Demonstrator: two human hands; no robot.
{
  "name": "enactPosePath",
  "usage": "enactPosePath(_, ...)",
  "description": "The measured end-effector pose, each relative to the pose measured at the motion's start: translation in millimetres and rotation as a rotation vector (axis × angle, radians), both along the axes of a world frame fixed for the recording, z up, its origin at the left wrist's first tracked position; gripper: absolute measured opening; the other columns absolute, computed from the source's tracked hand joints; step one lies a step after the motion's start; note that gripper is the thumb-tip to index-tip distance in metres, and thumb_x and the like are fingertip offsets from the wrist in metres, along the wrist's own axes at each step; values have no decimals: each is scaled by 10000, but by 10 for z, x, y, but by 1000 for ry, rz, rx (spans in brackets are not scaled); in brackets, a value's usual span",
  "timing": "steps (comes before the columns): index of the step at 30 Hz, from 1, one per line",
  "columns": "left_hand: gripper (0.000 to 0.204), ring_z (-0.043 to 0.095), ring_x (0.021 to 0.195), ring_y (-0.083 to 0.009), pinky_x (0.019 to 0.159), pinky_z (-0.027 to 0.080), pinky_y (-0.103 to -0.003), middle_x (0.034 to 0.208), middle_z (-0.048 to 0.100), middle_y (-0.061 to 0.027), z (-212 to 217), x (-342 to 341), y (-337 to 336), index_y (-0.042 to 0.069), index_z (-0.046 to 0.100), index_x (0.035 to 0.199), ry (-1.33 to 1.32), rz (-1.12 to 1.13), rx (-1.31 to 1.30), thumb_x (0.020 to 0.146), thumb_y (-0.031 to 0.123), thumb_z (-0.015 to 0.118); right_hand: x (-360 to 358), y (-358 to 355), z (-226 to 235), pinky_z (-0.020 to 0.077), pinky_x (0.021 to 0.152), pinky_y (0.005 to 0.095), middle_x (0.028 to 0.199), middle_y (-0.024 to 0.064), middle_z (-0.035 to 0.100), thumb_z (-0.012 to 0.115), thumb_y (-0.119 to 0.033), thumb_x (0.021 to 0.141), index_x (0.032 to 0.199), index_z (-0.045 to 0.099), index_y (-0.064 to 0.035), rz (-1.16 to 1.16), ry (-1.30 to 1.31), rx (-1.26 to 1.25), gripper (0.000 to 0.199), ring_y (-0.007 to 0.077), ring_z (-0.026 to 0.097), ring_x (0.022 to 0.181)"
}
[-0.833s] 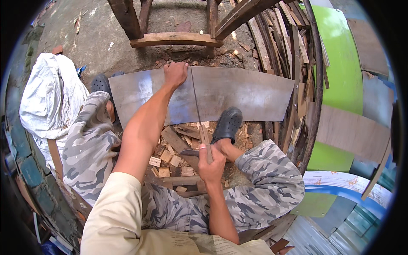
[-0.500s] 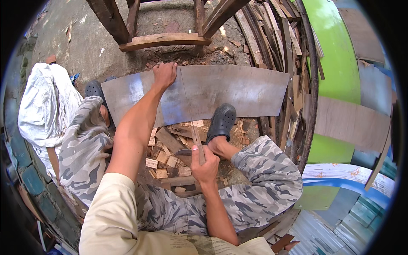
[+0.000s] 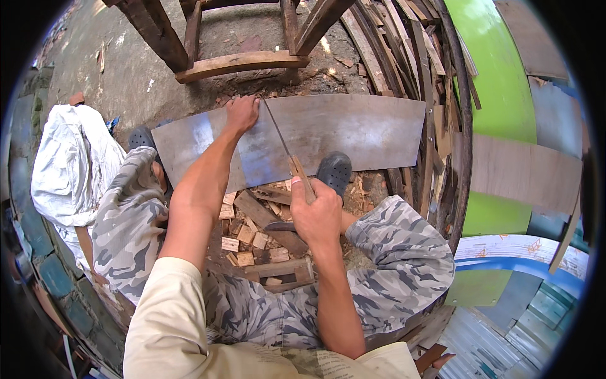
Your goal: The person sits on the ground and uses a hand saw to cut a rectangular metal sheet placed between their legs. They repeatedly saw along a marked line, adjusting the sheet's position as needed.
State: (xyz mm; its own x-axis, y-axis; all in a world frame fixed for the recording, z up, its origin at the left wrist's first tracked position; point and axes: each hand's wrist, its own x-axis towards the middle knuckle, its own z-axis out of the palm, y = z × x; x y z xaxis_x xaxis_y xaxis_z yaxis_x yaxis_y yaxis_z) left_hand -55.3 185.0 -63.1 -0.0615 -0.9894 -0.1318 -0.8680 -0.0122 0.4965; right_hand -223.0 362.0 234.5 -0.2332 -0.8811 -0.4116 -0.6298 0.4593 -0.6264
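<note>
A long, thin greyish-brown plywood board point(image 3: 353, 129) lies crosswise in front of me. My left hand point(image 3: 242, 114) is closed over its far edge, left of the middle. My right hand point(image 3: 317, 213) is wrapped round the wooden handle of a handsaw point(image 3: 278, 131), its narrow blade seen nearly edge-on. The blade reaches across the board and its far end comes close to my left fingers. At the near edge of the board is my dark clog point(image 3: 334, 170).
Wooden offcuts point(image 3: 245, 235) lie on the ground between my legs. A wooden stool or frame point(image 3: 243, 65) stands beyond the board. Stacked wood strips point(image 3: 404, 54) and green sheets point(image 3: 495, 101) are on the right. White cloth point(image 3: 76, 167) is heaped on the left.
My right hand has pushed forward and slightly right with the saw handle, so less blade shows on the near side. My left hand stays on the board's far edge.
</note>
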Motion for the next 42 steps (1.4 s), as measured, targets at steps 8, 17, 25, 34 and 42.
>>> enactPosePath(8,630,257,1501,-355,1204,205,-551,1605,336,-144,590,230,630,73,376,1518,-370,-106,131,994,390,527,-145,381,-639,476,773,552,818,346,639,569,-318,950,815,659,93,-52,-52,-181,442,519,627,829)
enactPosePath(17,506,593,1190,-386,1033,443,-486,1210,680,-206,1086,653,2502,32,665,1248,-174,-75,321,934,423,596,-222,279,-649,487,926,541,1005,351,670,530,-380,935,965,717,86,-82,-126,-67,503,517,635,1004)
enactPosePath(25,462,630,1125,-380,979,478,-486,1190,689,-191,1347,722,2744,65,672,1229,-317,-129,299,924,405,600,-163,457,-648,484,935,536,1011,336,678,523,-395,927,968,713,97,-79,-158,-102,529,519,632,1009)
enactPosePath(34,434,566,1239,-335,1014,452,-499,1293,644,-138,1417,289,1793,84,650,1259,-220,-205,109,936,371,608,-243,534,-506,485,818,529,889,332,657,559,-379,928,886,699,68,-56,-106,-160,470,510,633,903)
enactPosePath(42,514,522,1300,-355,1048,449,-503,1460,508,-159,959,93,754,54,529,1390,-79,-44,134,946,304,593,-98,643,-583,462,707,534,784,308,631,602,-334,929,798,648,74,-48,-135,-246,431,509,616,780)
